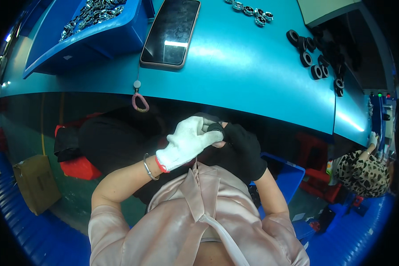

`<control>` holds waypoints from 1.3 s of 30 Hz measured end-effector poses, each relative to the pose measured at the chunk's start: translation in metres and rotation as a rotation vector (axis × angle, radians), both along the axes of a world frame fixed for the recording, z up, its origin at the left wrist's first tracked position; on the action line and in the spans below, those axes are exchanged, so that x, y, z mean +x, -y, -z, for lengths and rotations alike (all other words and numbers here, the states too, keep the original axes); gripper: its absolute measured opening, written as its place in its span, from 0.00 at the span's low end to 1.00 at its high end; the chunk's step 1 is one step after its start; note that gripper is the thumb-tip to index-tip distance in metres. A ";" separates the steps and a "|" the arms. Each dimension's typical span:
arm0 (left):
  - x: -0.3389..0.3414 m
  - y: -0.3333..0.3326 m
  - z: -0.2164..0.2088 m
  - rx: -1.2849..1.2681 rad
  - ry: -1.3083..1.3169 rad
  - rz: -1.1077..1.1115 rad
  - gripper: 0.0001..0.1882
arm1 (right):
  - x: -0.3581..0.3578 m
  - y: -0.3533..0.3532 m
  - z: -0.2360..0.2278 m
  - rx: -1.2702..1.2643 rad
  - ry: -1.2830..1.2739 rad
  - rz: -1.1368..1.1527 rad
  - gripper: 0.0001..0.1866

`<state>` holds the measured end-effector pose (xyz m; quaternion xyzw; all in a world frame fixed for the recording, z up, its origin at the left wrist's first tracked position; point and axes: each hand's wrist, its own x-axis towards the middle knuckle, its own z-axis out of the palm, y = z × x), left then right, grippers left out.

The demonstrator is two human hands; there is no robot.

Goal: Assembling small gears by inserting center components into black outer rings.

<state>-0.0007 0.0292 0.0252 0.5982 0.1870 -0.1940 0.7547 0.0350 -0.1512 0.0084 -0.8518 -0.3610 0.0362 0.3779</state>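
My left hand (pixel 184 139), in a white knit glove with a red cuff, is closed with its fingertips on a small black round part (pixel 215 127). My right hand (pixel 244 146), in a black glove with bare thumb and fingertip showing, closes on the same part from the other side. Both hands meet above my lap, just short of the table's near edge. The part looks like the black rings (pixel 306 59) on the table, but fingers cover much of it. Whether anything sits inside it cannot be made out.
On the blue-green table (pixel 235 75) lie a phone (pixel 170 33) with a pink loop strap (pixel 140 103) and several shiny metal parts (pixel 260 17). A blue bin (pixel 88 42) of metal parts stands far left. Lower down are a blue crate (pixel 288 177), a cardboard box (pixel 37 184) and another person (pixel 361 173).
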 end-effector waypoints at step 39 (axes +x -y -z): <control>-0.007 -0.002 0.017 -0.176 0.017 -0.016 0.17 | -0.005 0.017 0.013 0.220 -0.406 -0.008 0.20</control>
